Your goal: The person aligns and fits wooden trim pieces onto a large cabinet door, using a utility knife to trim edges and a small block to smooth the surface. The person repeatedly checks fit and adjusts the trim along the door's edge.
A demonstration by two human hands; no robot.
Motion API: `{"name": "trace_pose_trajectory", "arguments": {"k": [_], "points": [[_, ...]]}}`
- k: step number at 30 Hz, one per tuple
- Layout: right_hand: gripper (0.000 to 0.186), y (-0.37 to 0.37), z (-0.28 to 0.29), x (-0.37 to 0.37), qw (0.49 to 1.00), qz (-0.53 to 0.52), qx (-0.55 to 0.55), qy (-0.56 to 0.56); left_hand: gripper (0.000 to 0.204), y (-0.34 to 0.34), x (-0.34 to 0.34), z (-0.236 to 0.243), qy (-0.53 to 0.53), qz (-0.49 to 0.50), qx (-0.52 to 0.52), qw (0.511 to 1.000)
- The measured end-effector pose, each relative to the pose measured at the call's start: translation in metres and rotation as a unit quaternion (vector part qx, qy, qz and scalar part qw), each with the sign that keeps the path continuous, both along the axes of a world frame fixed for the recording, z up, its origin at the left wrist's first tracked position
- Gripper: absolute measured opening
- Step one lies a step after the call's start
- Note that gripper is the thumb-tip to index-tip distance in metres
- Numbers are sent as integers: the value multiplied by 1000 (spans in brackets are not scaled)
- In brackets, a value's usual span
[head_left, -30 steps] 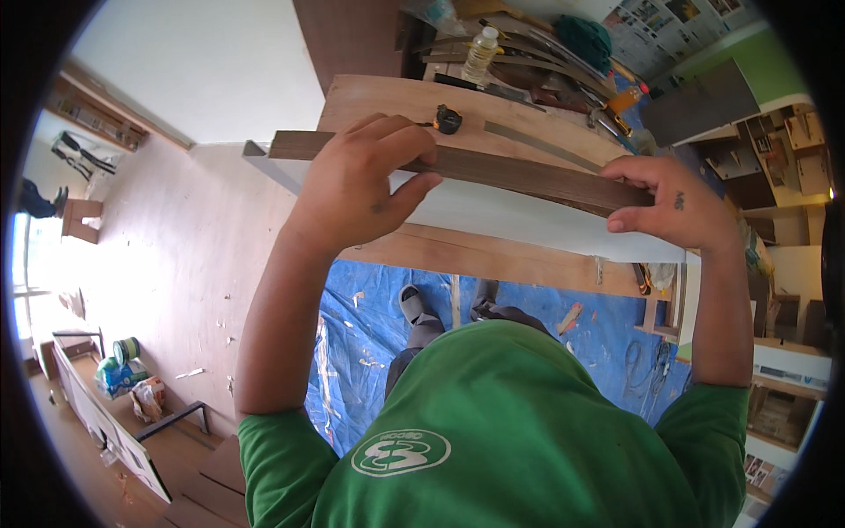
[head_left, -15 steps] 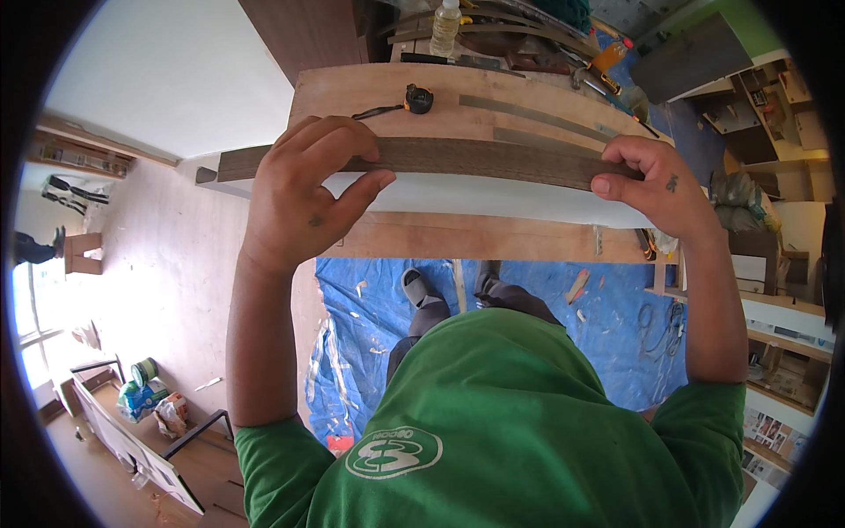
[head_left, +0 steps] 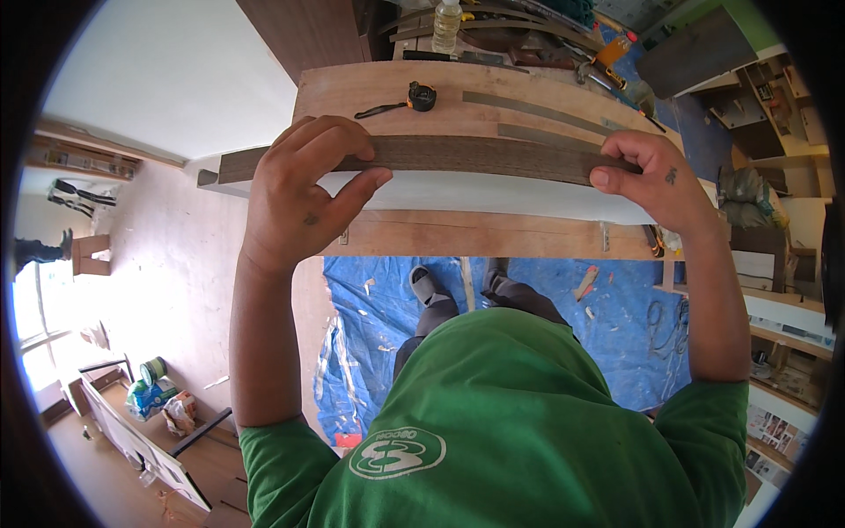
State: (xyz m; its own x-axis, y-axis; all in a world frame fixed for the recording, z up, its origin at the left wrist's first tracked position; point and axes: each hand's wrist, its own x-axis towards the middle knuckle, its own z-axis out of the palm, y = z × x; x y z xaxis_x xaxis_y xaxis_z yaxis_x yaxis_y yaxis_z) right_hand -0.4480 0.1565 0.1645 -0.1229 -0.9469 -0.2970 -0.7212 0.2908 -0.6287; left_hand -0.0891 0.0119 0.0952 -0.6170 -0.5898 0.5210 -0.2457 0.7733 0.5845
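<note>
Across the upper centre of the frame, a dark brown strip (head_left: 484,157) is pinched by the left hand (head_left: 304,189) and the right hand (head_left: 653,183), along the edge of a white panel (head_left: 480,193).

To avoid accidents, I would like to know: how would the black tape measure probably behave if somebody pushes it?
The tape measure looks compact and hard-cased, so it would probably slide without bending. Its thin strap lies stretched across the wooden board, so it may trail limply.

Blown-out window (head_left: 28,304) left, glare on floor (head_left: 198,282), fisheye-bent edges
</note>
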Motion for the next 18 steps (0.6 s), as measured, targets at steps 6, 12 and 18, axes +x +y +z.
{"name": "trace_pose_trajectory", "arguments": {"k": [6,12,18], "points": [[30,0,-1,3,1000,-2,-4,27,24,0,-1,0,-4,-1,-5,1000],[32,-1,3,8,999,-10,7,34,25,0,0,-1,-9,3,5,1000],[32,-1,1,7,1000,-5,0,22,26,1,-1,-1,-8,6,6,1000]]}}
